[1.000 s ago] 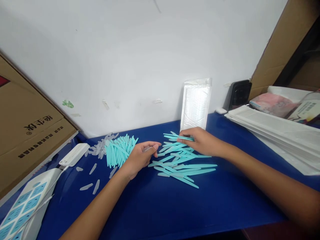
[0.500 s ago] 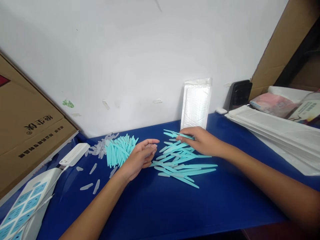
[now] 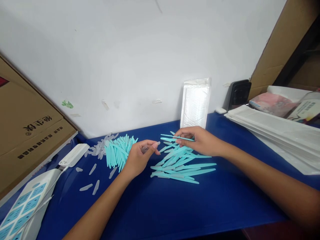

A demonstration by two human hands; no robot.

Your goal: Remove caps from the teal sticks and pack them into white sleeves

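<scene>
My right hand (image 3: 193,138) pinches a couple of slim turquoise eyebrow razors (image 3: 168,137), their tips pointing left. Below it lies a loose pile of turquoise razors (image 3: 175,160), many with a translucent cap over one end. My left hand (image 3: 143,153) is closed, with a small translucent blade cap (image 3: 158,143) between thumb and forefinger, near the razor tips but apart from them. Behind my left hand is a dense heap of turquoise razors (image 3: 116,151), and beside that heap a pile of clear caps (image 3: 98,148).
Several loose caps (image 3: 96,187) lie on the blue table (image 3: 160,206). A white power strip (image 3: 27,203) and a white adapter (image 3: 75,154) with a cable stand at left by a cardboard box (image 3: 32,123). A silvery padded envelope (image 3: 195,103) leans on the wall. White envelopes (image 3: 275,133) are stacked at right.
My left hand has closed its fingers and turned, now showing a cap at its fingertips. My right hand's razors have tilted closer to level and dropped slightly.
</scene>
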